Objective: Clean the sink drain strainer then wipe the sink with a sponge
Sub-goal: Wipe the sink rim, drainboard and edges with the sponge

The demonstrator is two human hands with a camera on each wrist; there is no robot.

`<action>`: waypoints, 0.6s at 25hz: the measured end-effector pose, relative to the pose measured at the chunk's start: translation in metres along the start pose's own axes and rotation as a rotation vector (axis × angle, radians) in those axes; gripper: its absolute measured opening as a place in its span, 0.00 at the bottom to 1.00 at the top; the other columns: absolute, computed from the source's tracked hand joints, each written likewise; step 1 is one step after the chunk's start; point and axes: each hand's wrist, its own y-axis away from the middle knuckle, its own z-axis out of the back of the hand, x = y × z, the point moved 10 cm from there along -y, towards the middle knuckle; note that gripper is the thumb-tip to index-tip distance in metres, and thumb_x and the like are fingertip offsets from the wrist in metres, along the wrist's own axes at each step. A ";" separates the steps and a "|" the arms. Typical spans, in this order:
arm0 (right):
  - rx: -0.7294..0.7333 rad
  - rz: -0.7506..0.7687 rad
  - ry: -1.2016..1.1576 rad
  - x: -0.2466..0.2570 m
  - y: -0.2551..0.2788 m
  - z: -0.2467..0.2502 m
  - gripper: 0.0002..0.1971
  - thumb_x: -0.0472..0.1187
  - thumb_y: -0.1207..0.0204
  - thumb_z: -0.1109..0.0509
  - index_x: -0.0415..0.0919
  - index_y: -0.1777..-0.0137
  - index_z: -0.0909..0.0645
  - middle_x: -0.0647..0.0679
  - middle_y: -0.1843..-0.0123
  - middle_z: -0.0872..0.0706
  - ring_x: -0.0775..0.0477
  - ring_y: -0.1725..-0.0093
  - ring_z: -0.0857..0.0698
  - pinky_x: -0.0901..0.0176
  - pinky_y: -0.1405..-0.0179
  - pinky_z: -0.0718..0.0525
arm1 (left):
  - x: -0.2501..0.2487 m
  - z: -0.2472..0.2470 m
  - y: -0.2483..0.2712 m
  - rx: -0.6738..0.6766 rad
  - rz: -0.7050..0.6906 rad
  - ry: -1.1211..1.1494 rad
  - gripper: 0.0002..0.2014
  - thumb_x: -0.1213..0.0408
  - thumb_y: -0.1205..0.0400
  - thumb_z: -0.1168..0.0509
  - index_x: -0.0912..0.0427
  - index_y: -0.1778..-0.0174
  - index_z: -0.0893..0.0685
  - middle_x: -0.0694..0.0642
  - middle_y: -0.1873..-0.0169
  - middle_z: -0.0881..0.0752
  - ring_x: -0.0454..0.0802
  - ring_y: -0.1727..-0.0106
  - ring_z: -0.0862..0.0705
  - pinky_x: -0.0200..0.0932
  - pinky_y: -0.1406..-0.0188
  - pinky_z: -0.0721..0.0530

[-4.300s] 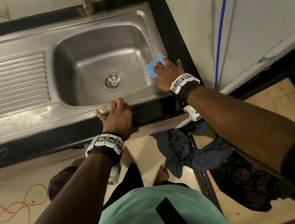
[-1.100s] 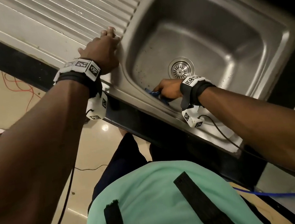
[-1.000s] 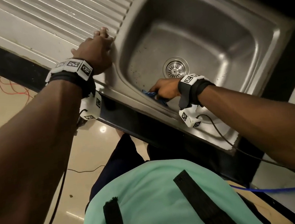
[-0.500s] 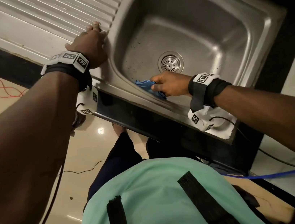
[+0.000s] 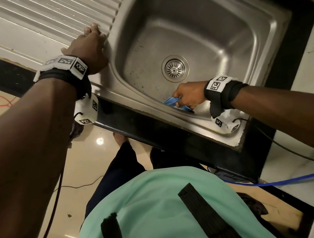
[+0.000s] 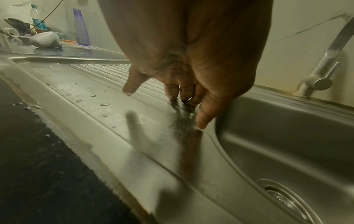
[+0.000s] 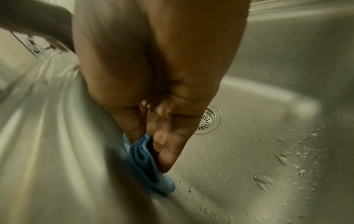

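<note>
We note the blue sponge (image 5: 176, 104) folded and crumpled, pressed against the near inner wall of the sink (image 5: 210, 28), low where wall meets basin floor. The right hand (image 5: 190, 97) grips it, fingers and thumb curled around the folds; the right wrist view shows the sponge (image 7: 147, 165) pinched between thumb and fingers (image 7: 166, 151), its lower edge touching the steel. The drain strainer (image 5: 174, 68) sits seated in the centre of the basin floor, apart from the sponge, its slots radial around a small centre hole. The left hand (image 5: 89, 47) rests on the ribbed drainboard (image 5: 46, 15) just beside the basin rim, fingers extended and together; the left wrist view shows the fingertips (image 6: 171, 92) touching the metal, holding nothing. Only the left wrist view shows the tap (image 6: 321, 68) at the back rim, and a purple bottle (image 6: 81, 27) among clutter on the far worktop. Only the right wrist view resolves water droplets (image 7: 283, 159) scattered over the basin floor. The head view shows a black worktop edge (image 5: 212, 147) bordering the sink.
</note>
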 end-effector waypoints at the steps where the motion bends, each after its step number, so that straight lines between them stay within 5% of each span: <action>1: 0.006 -0.013 0.050 0.000 -0.005 -0.002 0.12 0.41 0.20 0.33 0.38 0.63 0.28 0.42 0.68 0.25 0.44 0.69 0.27 0.54 0.66 0.27 | 0.001 -0.001 -0.001 0.003 -0.004 0.006 0.39 0.57 0.17 0.33 0.51 0.09 0.40 0.62 0.11 0.41 0.76 0.18 0.32 0.89 0.32 0.29; 5: 0.048 -0.064 0.170 -0.005 -0.021 -0.009 0.09 0.43 0.23 0.32 0.38 0.61 0.19 0.39 0.62 0.12 0.37 0.61 0.15 0.49 0.58 0.16 | 0.001 -0.004 -0.006 0.011 -0.032 0.001 0.40 0.59 0.18 0.31 0.51 0.10 0.40 0.61 0.10 0.44 0.77 0.18 0.32 0.87 0.31 0.27; 10: 0.069 -0.083 0.181 -0.016 -0.017 -0.015 0.07 0.41 0.28 0.31 0.39 0.58 0.14 0.39 0.62 0.11 0.35 0.57 0.12 0.48 0.54 0.13 | 0.000 -0.003 -0.007 -0.005 -0.065 -0.019 0.37 0.64 0.17 0.31 0.48 0.11 0.36 0.59 0.09 0.47 0.77 0.17 0.34 0.87 0.30 0.28; 13: 0.085 -0.079 0.121 -0.014 -0.005 -0.011 0.04 0.35 0.30 0.32 0.40 0.61 0.14 0.44 0.67 0.14 0.41 0.65 0.16 0.54 0.60 0.16 | -0.002 -0.002 -0.006 -0.016 -0.082 -0.039 0.36 0.65 0.17 0.29 0.51 0.12 0.34 0.64 0.10 0.42 0.80 0.20 0.32 0.87 0.31 0.27; 15: 0.116 -0.076 0.042 -0.012 0.006 -0.006 0.10 0.33 0.31 0.30 0.40 0.71 0.24 0.47 0.76 0.24 0.46 0.74 0.24 0.58 0.69 0.22 | -0.006 -0.001 -0.006 -0.027 -0.099 -0.052 0.35 0.66 0.17 0.29 0.52 0.13 0.32 0.65 0.10 0.42 0.80 0.20 0.32 0.84 0.29 0.27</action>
